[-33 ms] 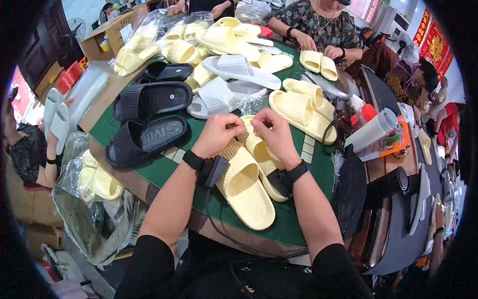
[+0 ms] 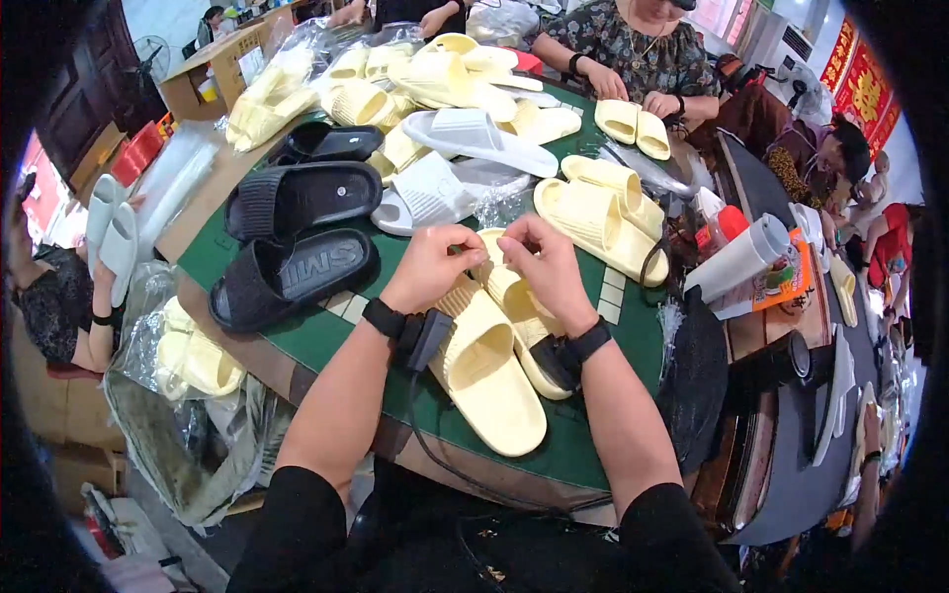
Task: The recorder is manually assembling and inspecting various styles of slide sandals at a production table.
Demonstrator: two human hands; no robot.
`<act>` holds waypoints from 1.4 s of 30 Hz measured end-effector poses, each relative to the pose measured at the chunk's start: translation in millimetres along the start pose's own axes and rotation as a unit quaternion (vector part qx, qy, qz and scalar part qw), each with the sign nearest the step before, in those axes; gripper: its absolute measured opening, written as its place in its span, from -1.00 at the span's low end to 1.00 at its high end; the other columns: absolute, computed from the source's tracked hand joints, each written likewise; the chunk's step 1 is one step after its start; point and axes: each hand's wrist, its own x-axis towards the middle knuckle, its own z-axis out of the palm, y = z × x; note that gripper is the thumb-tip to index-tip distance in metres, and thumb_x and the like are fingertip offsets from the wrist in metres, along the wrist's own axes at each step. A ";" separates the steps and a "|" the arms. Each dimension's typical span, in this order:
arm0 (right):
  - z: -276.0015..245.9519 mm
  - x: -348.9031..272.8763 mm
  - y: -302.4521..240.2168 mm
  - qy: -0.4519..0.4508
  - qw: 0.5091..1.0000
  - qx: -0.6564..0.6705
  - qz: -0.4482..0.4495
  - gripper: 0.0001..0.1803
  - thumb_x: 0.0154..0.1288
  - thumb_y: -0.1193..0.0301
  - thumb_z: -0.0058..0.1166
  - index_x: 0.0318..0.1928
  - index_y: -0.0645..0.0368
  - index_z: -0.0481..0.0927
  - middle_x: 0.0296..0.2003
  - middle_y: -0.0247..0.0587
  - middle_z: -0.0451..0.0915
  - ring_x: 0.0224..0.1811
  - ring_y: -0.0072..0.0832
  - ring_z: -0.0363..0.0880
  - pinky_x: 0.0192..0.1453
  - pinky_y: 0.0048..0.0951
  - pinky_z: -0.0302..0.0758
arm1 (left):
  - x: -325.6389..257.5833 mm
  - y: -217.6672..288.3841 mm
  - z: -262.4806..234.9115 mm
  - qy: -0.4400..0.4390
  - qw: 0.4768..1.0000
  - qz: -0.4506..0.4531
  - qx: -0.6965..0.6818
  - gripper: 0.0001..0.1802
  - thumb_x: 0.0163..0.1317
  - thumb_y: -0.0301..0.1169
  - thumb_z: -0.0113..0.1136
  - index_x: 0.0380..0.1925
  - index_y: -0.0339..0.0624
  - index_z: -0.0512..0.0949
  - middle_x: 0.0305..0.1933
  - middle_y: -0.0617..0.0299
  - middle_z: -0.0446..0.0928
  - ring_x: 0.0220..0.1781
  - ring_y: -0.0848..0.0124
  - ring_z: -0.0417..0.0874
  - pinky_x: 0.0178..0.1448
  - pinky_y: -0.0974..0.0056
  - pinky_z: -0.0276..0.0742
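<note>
A pair of pale yellow slide slippers (image 2: 484, 381) lies in front of me on the green table, heels towards me. Over their far ends, my left hand (image 2: 435, 265) has its thumb and fingertips pinched together. My right hand (image 2: 542, 265) is beside it in a similar pinch, a small gap between the two. Whatever the fingertips hold, if anything, is too small to make out. To the left of my hands sit black slides (image 2: 297, 277). Beyond them lie grey-white slides (image 2: 430, 193), and another yellow pair (image 2: 605, 212) is at the right.
A heap of yellow slippers (image 2: 445, 79), some bagged, covers the table's far side. Across from me, a person's hands (image 2: 605, 81) touch a yellow pair. A white tumbler (image 2: 746, 255) stands at the right. At the left, another person holds light slides (image 2: 117, 242) above a sack (image 2: 188, 484).
</note>
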 end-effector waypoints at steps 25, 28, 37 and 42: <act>0.9 0.8 -2.2 0.009 1.000 0.017 0.024 -0.93 0.30 0.53 0.13 -0.31 0.26 0.51 -0.51 -0.42 0.50 -0.46 -0.71 0.44 -0.35 -0.58 0.41 | -0.4 1.6 -0.2 -0.008 1.000 -0.014 0.009 -0.88 0.16 -0.51 0.24 -0.36 -0.38 0.61 -0.36 0.22 0.65 -0.30 0.54 0.59 -0.13 0.37 0.53; -0.7 0.5 0.0 -0.001 1.000 0.001 0.022 -0.93 0.30 0.53 0.13 -0.32 0.26 0.51 -0.52 -0.42 0.50 -0.46 -0.71 0.44 -0.35 -0.58 0.41 | 1.1 1.7 0.7 -0.005 1.000 0.000 0.029 -0.88 0.17 -0.51 0.24 -0.36 -0.38 0.61 -0.37 0.22 0.65 -0.30 0.54 0.59 -0.13 0.37 0.52; 0.5 2.1 1.0 -0.010 1.000 -0.004 0.016 -0.90 0.33 0.51 0.13 -0.32 0.22 0.48 -0.47 -0.46 0.50 -0.43 -0.74 0.44 -0.34 -0.66 0.39 | 3.0 -10.3 1.5 0.029 0.999 0.017 0.014 -0.87 0.11 -0.47 0.28 -0.38 -0.33 0.64 -0.43 0.17 0.64 -0.41 0.48 0.58 -0.27 0.34 0.49; 0.0 3.0 0.8 -0.013 1.000 -0.012 0.004 -0.91 0.32 0.52 0.13 -0.31 0.24 0.49 -0.47 -0.44 0.49 -0.44 -0.72 0.43 -0.34 -0.63 0.39 | 2.8 -5.9 2.5 0.026 1.000 -0.007 0.002 -0.87 0.13 -0.47 0.26 -0.38 -0.33 0.65 -0.43 0.22 0.65 -0.43 0.52 0.56 -0.30 0.36 0.48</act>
